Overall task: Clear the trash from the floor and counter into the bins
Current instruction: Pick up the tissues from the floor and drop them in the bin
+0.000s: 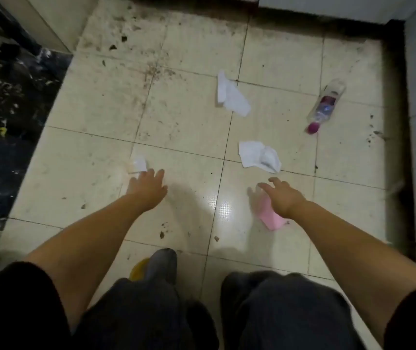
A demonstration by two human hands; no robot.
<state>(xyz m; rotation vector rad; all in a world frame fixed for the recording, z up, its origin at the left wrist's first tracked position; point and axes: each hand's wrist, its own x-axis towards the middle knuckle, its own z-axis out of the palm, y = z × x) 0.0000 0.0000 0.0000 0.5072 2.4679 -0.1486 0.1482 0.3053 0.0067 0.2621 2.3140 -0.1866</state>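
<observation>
My left hand (pixel 149 189) hovers over the tiled floor with fingers spread, its fingertips right beside a small crumpled white paper (pixel 138 165). My right hand (pixel 281 197) is open above a pink paper piece (pixel 268 215), which it partly covers. A crumpled white tissue (pixel 258 156) lies just beyond the right hand. Farther away lies another white tissue (pixel 232 97). A clear plastic bottle (pixel 324 107) with a pink cap lies on its side at the right. Neither hand holds anything.
A black marbled floor strip (pixel 12 109) runs along the left. A dark skirting edge (pixel 393 147) and pale wall border the right. Dirt specks dot the tiles. My knees in dark trousers and a yellow slipper (pixel 138 270) fill the bottom.
</observation>
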